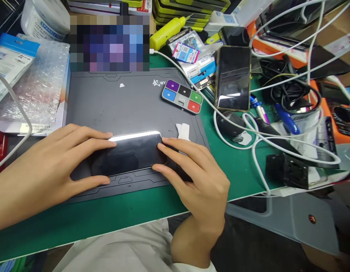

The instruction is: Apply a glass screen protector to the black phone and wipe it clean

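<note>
A black smartphone (129,155) lies flat, screen up, on the grey work mat (107,102). My left hand (61,158) is at its left end, fingers spread, with fingertips at the top edge and the thumb near the bottom edge. At the right end, my right hand (199,173) has its fingertips on the phone's corner and edge, thumb at the lower side. Both hands hold the phone between them. White crumpled pieces (183,131) lie just behind my right hand. Farther back on the mat sits a small pad with coloured squares (182,96).
A second phone (233,78) lies at the right, beside looped white cables (279,142) and a black cable bundle (288,85). Bubble wrap (36,87) is at the left. Behind the mat are a blurred screen (112,47) and a yellow bottle (168,33).
</note>
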`<state>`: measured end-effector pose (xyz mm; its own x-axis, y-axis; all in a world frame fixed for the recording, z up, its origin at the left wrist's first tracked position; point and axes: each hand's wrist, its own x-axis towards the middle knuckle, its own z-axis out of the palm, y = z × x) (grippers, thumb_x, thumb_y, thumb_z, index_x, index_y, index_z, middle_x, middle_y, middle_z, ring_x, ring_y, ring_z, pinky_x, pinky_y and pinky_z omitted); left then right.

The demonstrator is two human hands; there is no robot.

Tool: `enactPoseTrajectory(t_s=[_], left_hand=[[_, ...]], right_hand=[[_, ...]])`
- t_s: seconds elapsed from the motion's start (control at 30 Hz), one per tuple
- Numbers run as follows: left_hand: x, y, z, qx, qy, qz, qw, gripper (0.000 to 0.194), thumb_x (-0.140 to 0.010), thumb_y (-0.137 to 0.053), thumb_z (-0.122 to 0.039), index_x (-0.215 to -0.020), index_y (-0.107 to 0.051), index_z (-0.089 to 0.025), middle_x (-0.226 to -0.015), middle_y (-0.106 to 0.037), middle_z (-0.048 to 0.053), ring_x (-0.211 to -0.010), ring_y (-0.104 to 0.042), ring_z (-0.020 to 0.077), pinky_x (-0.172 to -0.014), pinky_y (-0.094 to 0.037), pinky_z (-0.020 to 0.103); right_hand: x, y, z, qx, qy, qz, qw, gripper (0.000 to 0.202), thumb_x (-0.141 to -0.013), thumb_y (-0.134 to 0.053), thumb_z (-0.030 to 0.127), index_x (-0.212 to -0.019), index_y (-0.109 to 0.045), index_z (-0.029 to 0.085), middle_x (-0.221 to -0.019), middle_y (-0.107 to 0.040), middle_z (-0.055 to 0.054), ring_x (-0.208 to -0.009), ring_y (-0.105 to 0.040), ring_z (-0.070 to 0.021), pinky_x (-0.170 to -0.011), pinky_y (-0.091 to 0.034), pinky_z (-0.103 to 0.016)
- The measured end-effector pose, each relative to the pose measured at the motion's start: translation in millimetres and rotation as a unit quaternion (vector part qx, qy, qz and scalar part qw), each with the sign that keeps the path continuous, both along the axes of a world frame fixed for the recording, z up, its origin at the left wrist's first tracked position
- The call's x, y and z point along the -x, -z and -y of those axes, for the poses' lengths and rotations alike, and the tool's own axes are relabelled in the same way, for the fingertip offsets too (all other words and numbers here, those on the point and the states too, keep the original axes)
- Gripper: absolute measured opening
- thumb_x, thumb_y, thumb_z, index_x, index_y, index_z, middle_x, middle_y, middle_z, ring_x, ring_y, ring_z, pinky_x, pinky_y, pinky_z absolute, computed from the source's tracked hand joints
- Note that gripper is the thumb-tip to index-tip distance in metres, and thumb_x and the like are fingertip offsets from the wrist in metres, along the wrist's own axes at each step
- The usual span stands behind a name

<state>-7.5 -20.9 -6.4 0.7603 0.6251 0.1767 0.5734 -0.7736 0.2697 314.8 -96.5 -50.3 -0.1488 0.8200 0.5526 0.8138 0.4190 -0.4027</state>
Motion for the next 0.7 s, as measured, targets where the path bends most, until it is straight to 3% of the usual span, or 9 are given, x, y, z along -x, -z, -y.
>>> enactPoseTrajectory(t_s=[0.2,0.4,0.53,0.7], left_hand=[[-4.0,2.4,3.0,-0.023,0.008,-0.016,1.000,0.054,-0.121,-0.053,-0.063,-0.159,-0.062,-0.025,-0.150,-0.077,0.015,-0.131,-0.076,0.0365,-0.110,-0.068,0.056],[-7.8,0.0,6.1,-0.010,0.014,-0.014,1.000,0.060,-0.122,-0.051,-0.062,-0.171,-0.052,-0.027,-0.152,-0.075,0.015,-0.132,-0.075,0.0378,-0.109,-0.067,0.057],[-7.9,0.7,6.8,0.013,0.015,0.005,1.000,0.063,-0.117,-0.063,-0.056,-0.173,-0.051,-0.029,-0.152,-0.075,0.014,-0.131,-0.073,0.0389,-0.111,-0.064,0.057],[-8.6,1.5,6.6,0.006,0.021,-0.012,1.000,0.065,-0.113,-0.071,-0.047,-0.171,-0.051,-0.023,-0.150,-0.075,0.015,-0.128,-0.072,0.0368,-0.110,-0.061,0.053]], right_hand=[[-0.9,0.5,1.0,0.001,0.006,0.003,1.000,0.031,-0.106,-0.088,0.022,-0.136,-0.085,0.030,-0.131,-0.091,-0.008,-0.123,-0.087,-0.0313,-0.109,-0.071,-0.047],[-2.1,1.6,2.1,-0.005,-0.002,-0.003,1.000,0.033,-0.105,-0.091,0.023,-0.136,-0.084,0.028,-0.132,-0.090,-0.010,-0.123,-0.087,-0.0328,-0.108,-0.072,-0.050],[-3.0,1.9,3.3,-0.002,-0.002,-0.001,1.000,0.038,-0.104,-0.091,0.022,-0.140,-0.085,0.032,-0.132,-0.090,-0.008,-0.122,-0.087,-0.0339,-0.106,-0.073,-0.051],[-3.6,2.9,3.8,0.000,-0.004,-0.005,1.000,0.039,-0.103,-0.093,0.022,-0.139,-0.086,0.031,-0.130,-0.091,-0.008,-0.120,-0.087,-0.0332,-0.105,-0.073,-0.050]])
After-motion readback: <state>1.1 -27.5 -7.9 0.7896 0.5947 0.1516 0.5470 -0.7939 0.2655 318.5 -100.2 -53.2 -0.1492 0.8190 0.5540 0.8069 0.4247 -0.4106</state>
